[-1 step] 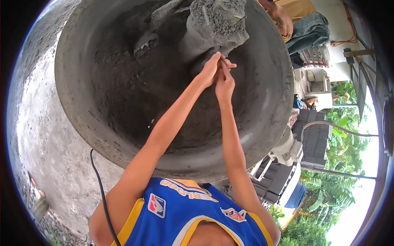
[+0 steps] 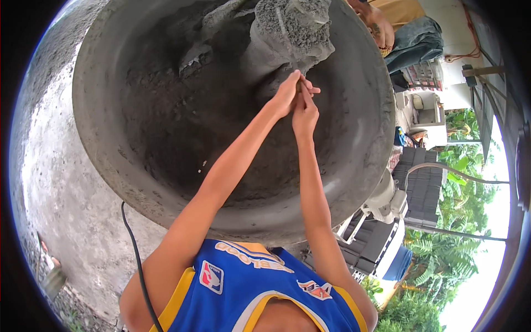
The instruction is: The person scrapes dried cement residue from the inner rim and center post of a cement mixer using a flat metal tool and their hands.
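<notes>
I stand at a large round mixer drum (image 2: 95,119) with grey, cement-smeared walls. My left hand (image 2: 287,93) and my right hand (image 2: 305,115) are closed together over its hollow. Between them they grip a thin grey rod (image 2: 287,41), its lower end hidden by my fingers. The rod reaches away from me against a thick central post (image 2: 263,52) caked with rough grey mortar. Left of the post, a mortar-coated paddle arm (image 2: 220,16) rises from the drum's dark, crusted floor (image 2: 171,127).
At the far right, another person's hand (image 2: 381,36) rests close to the drum rim. A white motor housing (image 2: 385,202) sits beside the drum, with stacked grey blocks (image 2: 417,182) beyond. A black cable (image 2: 133,243) hangs near my left arm.
Both hands have shifted very slightly to the right, still together. More of the rod shows plainly against the mortar-caked post.
</notes>
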Tool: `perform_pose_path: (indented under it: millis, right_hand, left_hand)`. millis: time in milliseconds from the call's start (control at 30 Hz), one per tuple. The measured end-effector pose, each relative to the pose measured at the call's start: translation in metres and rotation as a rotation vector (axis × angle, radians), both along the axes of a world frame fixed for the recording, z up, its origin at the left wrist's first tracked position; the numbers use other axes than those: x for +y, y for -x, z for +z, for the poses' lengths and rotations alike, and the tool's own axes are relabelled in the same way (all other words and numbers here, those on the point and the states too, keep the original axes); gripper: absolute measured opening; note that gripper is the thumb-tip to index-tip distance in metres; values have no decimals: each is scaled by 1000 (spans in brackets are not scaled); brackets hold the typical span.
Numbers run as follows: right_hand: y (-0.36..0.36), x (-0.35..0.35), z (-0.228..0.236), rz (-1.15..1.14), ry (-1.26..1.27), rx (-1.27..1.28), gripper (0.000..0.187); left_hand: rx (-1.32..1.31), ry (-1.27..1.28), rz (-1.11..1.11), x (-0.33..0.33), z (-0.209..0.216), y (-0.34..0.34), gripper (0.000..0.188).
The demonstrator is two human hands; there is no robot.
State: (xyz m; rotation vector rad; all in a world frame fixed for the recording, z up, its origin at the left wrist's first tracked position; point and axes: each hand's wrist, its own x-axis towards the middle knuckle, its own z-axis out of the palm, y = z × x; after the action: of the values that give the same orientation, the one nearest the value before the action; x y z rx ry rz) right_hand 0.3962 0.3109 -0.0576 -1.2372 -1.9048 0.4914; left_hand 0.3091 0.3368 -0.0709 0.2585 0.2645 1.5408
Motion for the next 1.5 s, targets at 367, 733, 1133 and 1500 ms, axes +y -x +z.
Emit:
perform_pose_path:
  millis: [367, 733, 1133, 1500]
  right_hand:
    - [-84, 22, -70, -91, -13, 191, 30]
    - [-52, 17, -47, -72, -35, 28, 30]
    - [-45, -17, -42, -91, 43, 162, 30]
    - [18, -51, -13, -48, 359, 265, 36]
  left_hand:
    - [329, 87, -205, 18, -32, -80, 30]
    - [139, 126, -264, 25, -41, -44, 25]
    - [195, 75, -208, -11, -21, -40, 23]
    - [118, 138, -116, -31, -14, 2, 27]
